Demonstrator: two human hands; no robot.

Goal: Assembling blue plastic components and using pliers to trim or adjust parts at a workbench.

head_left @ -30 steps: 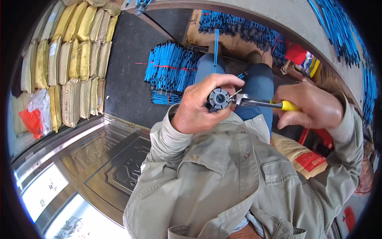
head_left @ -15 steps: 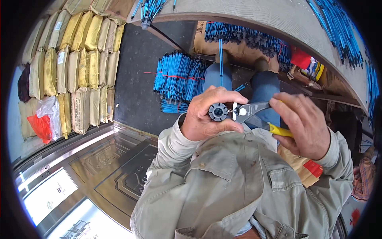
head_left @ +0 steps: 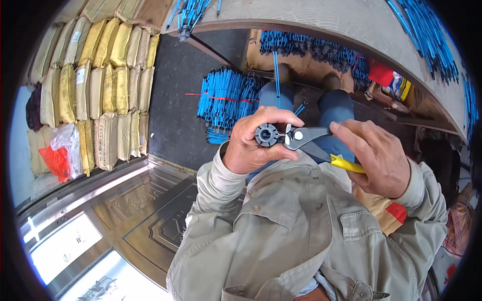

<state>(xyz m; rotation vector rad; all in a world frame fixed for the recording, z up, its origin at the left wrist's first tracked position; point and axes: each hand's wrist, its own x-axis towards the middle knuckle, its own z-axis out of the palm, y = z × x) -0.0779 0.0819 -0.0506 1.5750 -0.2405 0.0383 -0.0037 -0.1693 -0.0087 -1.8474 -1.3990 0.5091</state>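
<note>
Between the thumb and fingers of my left hand (head_left: 245, 144) is a round black slotted hub (head_left: 267, 135), its open end facing up. A thin blue rod (head_left: 276, 75) stretches away beyond that hand; I cannot tell whether it joins the hub. My right hand (head_left: 382, 153) grips grey pliers with yellow handles (head_left: 307, 136). Their jaws are right beside the hub, near a small pale piece of wire between my left thumb and fingers. Whether the jaws touch the wire is too small to tell.
Bundles of blue rods with black ends (head_left: 223, 98) are stacked on the dark floor ahead. A workbench (head_left: 301, 15) curves across the top with more rods on it. Wrapped yellow and tan packages (head_left: 95, 90) are piled at the left, above a patterned metal panel (head_left: 145, 200).
Both hands, with the hub and the pliers, have shifted slightly left in the picture. The surroundings have shifted a little to the right. Both grips are kept.
</note>
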